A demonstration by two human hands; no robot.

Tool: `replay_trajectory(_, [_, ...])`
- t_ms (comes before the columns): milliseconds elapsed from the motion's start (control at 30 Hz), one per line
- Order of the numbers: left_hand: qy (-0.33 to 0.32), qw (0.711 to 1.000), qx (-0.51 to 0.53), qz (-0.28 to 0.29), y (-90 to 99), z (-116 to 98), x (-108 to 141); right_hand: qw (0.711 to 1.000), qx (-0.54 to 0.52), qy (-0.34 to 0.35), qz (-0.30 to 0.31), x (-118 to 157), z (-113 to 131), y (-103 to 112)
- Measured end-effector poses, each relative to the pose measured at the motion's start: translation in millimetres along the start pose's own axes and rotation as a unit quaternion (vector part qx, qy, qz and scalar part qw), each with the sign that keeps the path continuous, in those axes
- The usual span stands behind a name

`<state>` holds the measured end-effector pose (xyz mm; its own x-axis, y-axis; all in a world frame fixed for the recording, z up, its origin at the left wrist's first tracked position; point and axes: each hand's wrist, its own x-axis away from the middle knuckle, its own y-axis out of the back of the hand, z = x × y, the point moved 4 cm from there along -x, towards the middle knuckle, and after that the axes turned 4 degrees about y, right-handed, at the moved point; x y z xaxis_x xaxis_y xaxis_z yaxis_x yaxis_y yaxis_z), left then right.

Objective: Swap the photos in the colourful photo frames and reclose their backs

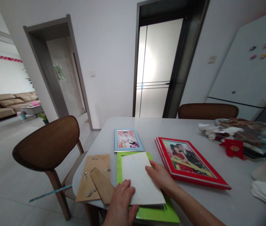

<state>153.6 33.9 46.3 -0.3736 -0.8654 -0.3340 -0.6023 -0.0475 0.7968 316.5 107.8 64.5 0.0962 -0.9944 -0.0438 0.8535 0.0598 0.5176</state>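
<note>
**White card on green frame, both hands on it**

The white card (141, 179) lies on the green frame (123, 166), between the hands. Right hand (158, 179): open, fingers flat on the card's right edge, no visible grip. Left hand (120, 202): half curled over the near edge; thumb hidden, so cannot tell whether it pinches. Just beside the left hand, a brown backing board (95, 169) with metal clips (91, 192) lies on the table (133, 125), a wooden strut (102, 185) across it. Ahead of the hands, a blue frame (128, 149) holds a photo. Right of the right hand, stacked red frames (189, 176).
</note>
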Motion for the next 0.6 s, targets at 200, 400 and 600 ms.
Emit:
replay_trajectory(200, [0.005, 0.999, -0.041, 0.015, 1.9, -9, -8, 0.959, 0.279, 0.007, -0.039, -1, 3, 6])
replay_trajectory(400, [-0.011, 0.997, -0.067, 0.049, 8.8, 1, 2, 0.931, 0.361, -0.004, -0.047, 4, -1, 5])
replay_trajectory(600, [0.138, 0.980, -0.142, 0.006, 63.5, 73, 36, 0.943, 0.292, 0.159, 0.009, 21, 40, -35])
